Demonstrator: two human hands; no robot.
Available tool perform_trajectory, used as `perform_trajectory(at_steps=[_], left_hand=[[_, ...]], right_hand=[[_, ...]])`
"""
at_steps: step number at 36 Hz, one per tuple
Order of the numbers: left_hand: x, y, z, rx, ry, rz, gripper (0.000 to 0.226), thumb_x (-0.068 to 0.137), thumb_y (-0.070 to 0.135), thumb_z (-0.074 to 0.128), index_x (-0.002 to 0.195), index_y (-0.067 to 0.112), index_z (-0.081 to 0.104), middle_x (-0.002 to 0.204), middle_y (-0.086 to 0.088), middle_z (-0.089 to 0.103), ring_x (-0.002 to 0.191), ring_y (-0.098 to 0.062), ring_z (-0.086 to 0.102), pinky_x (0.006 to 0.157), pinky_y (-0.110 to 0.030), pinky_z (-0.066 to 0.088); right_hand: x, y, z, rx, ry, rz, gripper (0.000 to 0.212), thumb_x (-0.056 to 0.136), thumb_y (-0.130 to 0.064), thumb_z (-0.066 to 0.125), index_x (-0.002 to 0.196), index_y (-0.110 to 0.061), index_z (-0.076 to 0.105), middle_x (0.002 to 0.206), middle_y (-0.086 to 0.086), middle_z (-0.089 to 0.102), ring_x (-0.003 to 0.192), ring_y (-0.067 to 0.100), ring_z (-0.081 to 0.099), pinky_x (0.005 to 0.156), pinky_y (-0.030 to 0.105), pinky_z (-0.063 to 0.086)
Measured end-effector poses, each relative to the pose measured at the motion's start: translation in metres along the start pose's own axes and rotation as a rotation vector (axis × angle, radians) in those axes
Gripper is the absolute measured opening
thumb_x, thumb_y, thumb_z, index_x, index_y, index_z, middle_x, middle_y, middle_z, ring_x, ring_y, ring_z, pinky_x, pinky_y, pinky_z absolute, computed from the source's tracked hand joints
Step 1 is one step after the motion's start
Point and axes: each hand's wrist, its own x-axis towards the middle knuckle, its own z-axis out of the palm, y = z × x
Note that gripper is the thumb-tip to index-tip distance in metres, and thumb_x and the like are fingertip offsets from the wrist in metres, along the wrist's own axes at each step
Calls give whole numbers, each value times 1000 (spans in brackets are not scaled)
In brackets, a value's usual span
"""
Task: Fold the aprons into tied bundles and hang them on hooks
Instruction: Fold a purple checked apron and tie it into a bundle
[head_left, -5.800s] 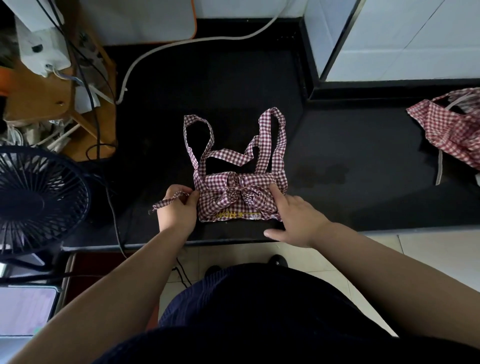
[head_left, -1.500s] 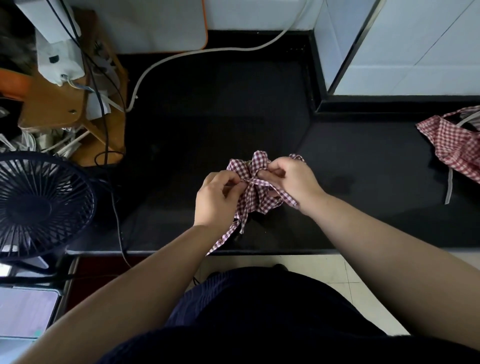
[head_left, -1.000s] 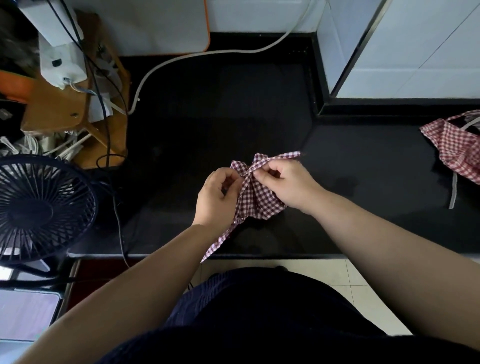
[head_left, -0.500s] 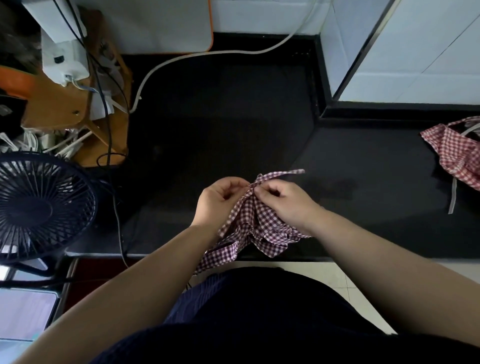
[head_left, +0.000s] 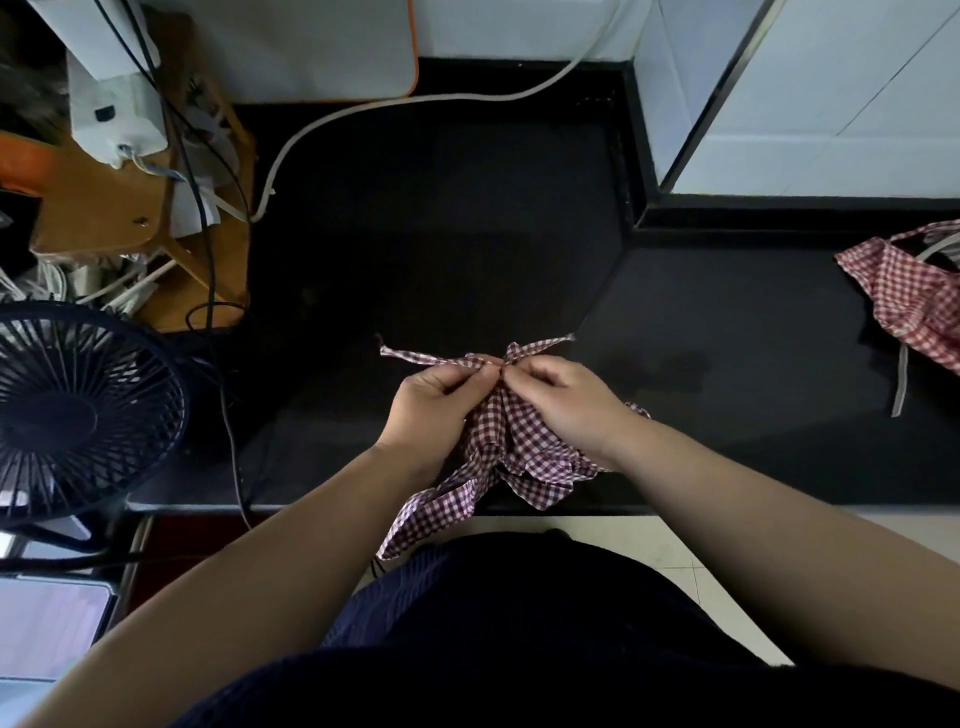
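At the front edge of the black counter (head_left: 441, 234), head view: a red-checked apron (head_left: 519, 441) is held gathered between both hands. Its lower folds are spread on the counter, and one loose tail is hung past the edge toward the person's dark clothing. The left hand (head_left: 434, 402) is curled, with a strap (head_left: 410, 356) pinched at the fingertips; the strap is run out flat to the left. The right hand (head_left: 563, 397) is curled likewise, with the other strap (head_left: 545, 345) pinched and run out to the right. The two pinches are brought together, touching, at the top of the gathered cloth. A second checked apron (head_left: 909, 296) is seen crumpled at the far right of the counter, well apart, with a pale tie trailing from it. A dark fan (head_left: 78, 415) is noted off the counter's left side. A white cable (head_left: 415, 101) is laid along the counter's back.
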Motion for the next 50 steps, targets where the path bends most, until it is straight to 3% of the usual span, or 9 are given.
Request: perform_trajectory(at_steps=[3,7,12,16,23,32,36,41,50], left_hand=[[4,2,-1,-52,-44,-68,17,93,11,57,89,5,73,94,-16,72,91,-27,69,81,-36,55],[7,5,-5,-13,-114,-79,19,95,7,53,89,9,71,90,-9,73,87,-20,70,76,-31,55],[7,5,-11,76,-147,-50,16,92,7,57,93,5,72,100,-17,71,98,-28,67,90,-39,51],[5,6,-10,93,-159,-26,13,91,6,59,94,3,71,98,-17,72,97,-28,68,85,-34,54],[5,11,-11,48,-158,-67,23,90,4,58,80,12,77,92,-12,73,90,-23,70,78,-32,55],[6,10,-11,86,-200,-95,15,88,6,60,98,5,72,105,-17,71,101,-28,67,93,-39,51],[4,15,-12,149,-231,-71,26,81,15,65,103,1,69,106,-16,71,103,-27,67,92,-36,52],[5,18,-14,209,-204,-54,18,89,7,61,103,2,70,105,-15,72,101,-24,68,90,-33,54],[6,14,-10,139,-173,-71,14,86,7,62,96,4,72,103,-17,71,100,-26,67,93,-37,51]], right_hand=[[3,1,-4,193,-7,123,18,96,-24,51,90,-25,69,99,-3,69,96,12,63,84,25,48],[6,5,-4,109,3,128,20,96,-33,52,99,-20,68,101,-3,68,98,13,63,90,29,49],[4,-1,-10,43,-100,125,23,88,-42,60,88,-20,67,94,-7,67,96,10,61,74,20,44],[4,-7,-17,-230,-138,51,31,84,-45,65,81,-14,65,71,-11,58,71,1,54,62,18,37],[11,-3,-20,339,-221,299,23,91,-12,41,82,-8,62,81,4,62,77,18,57,77,31,45],[15,3,-15,1,-135,192,28,86,-47,60,97,-22,66,113,1,66,112,19,58,105,37,40],[12,-2,-18,-75,-213,192,37,69,-53,68,88,-20,68,102,-2,69,105,15,61,98,33,44],[10,-9,-23,-296,-246,112,21,83,-40,68,74,-22,63,75,-11,62,76,4,57,71,21,42],[12,-21,-22,-622,-234,-15,18,90,-34,62,75,-26,58,78,-10,58,73,3,54,58,17,36]])
